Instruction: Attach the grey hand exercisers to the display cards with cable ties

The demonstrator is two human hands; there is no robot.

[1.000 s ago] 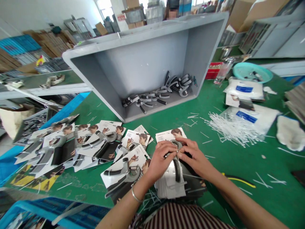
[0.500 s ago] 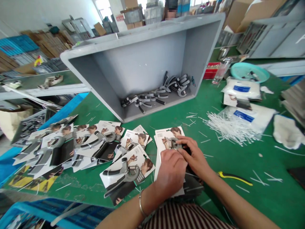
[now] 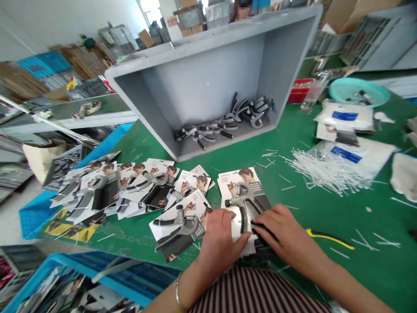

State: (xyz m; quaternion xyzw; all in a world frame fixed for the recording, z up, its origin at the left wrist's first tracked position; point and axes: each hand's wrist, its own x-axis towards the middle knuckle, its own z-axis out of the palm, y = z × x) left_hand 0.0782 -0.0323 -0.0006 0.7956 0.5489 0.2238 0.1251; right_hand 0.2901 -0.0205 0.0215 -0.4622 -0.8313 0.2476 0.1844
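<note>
Left hand (image 3: 221,243) open, fingers flat on white printed card (image 3: 233,221); right hand (image 3: 283,230) open, fingers against black-handled steel hand grip (image 3: 243,193) just beside them; even pressure steadies both.

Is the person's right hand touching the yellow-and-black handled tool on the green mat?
Apart: the head view shows green mat between the right hand and the yellow-and-black handled tool.
</note>
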